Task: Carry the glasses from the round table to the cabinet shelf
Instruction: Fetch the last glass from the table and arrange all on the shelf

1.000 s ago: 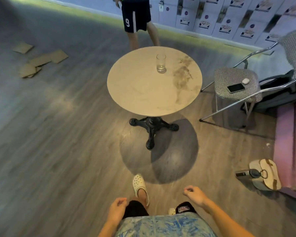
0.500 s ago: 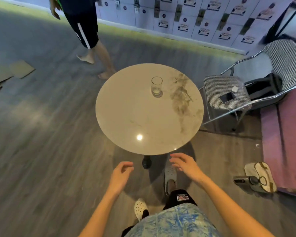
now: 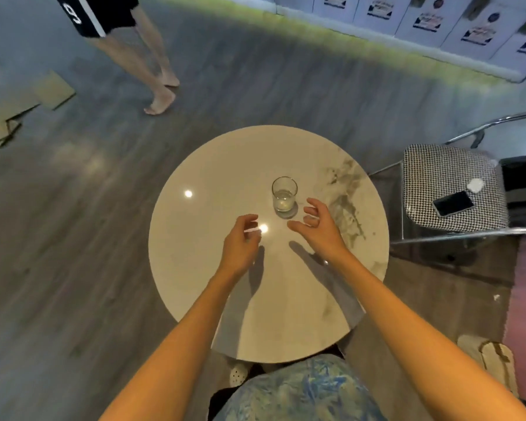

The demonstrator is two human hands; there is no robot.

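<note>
Dim overhead light glares off the round table (image 3: 201, 268); edges look blurred, perhaps motion-smeared.

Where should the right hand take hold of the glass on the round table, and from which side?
Probably around the side wall, about mid-height, coming in from its right. The glass stands upright and straight-sided on the round table, nothing crowding it, and the open right hand is already beside it with curled fingers. Avoid the open rim.

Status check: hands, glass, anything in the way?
Right hand open, beside the glass, not touching. Left hand loosely curled, empty. Glass upright on round table. Nothing in the way.
</note>
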